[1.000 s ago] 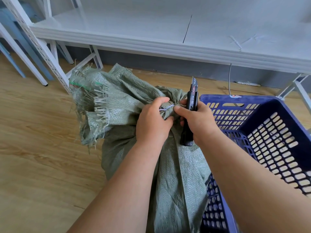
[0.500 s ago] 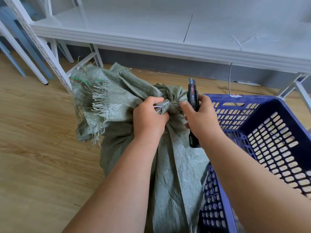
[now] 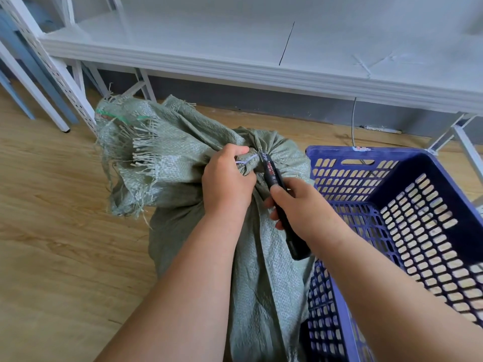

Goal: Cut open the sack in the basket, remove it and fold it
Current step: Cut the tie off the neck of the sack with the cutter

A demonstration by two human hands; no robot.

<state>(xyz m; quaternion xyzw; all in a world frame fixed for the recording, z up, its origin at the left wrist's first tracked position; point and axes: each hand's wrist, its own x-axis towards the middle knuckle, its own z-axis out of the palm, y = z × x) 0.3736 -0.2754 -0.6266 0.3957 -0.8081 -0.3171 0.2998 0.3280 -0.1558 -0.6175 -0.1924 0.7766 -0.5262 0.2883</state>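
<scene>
Both hands are working at the sack [image 3: 183,163]. Its tied neck is being squeezed by the left hand [image 3: 226,182], beside a white tie [image 3: 244,161]. A black knife [image 3: 281,202] is being gripped by the right hand [image 3: 300,205], its tip touching the tie; the blade is too small to see. Right of the sack, the blue basket [image 3: 379,155] is getting cut off at the edge.

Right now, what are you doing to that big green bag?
A person is opening a tied woven sack. The left hand grips the bunched neck by its white tie, and the right hand holds a black utility knife with its tip at the tie. The blue basket stands alongside.
</scene>
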